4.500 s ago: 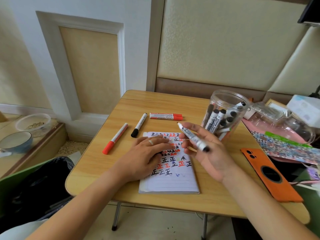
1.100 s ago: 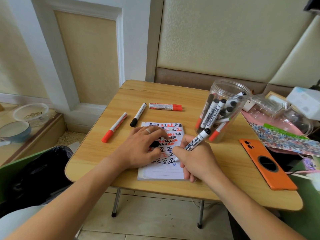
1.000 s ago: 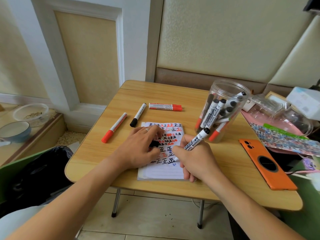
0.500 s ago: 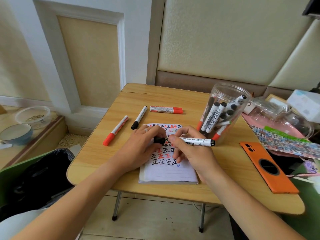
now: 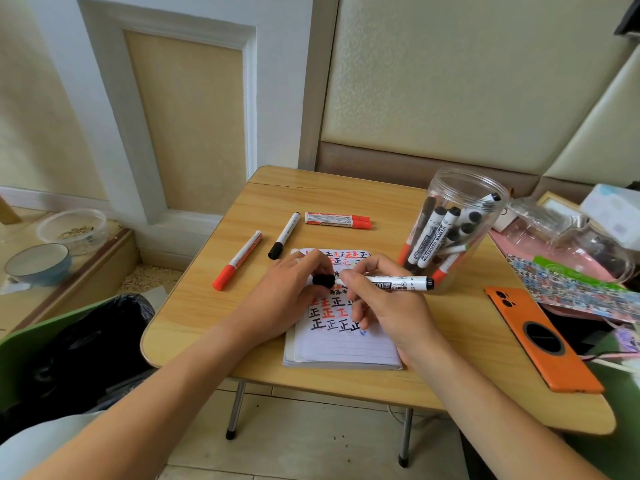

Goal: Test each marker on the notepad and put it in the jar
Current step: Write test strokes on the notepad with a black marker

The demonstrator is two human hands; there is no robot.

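My right hand (image 5: 388,303) grips a white black-ink marker (image 5: 398,283) level above the notepad (image 5: 343,344), tip pointing left. My left hand (image 5: 287,292) pinches its black cap (image 5: 323,280) right at the marker's tip. The notepad's upper half is covered in red and black test characters. A clear plastic jar (image 5: 457,188) holding several markers stands to the right, behind the marker's rear end. Loose on the table lie a thin red marker (image 5: 237,260), a thin black marker (image 5: 284,235) and a thick red marker (image 5: 337,220).
The small wooden folding table (image 5: 346,199) stands against a padded wall. An orange phone (image 5: 540,337) lies at the right front. Clear containers and a patterned sheet (image 5: 568,282) crowd the right edge. A black bin bag (image 5: 86,344) and bowls (image 5: 38,263) sit left, below the table.
My right hand stopped writing, lifted the marker off the page and turned it level. My left hand brought the black cap up to the marker's tip.
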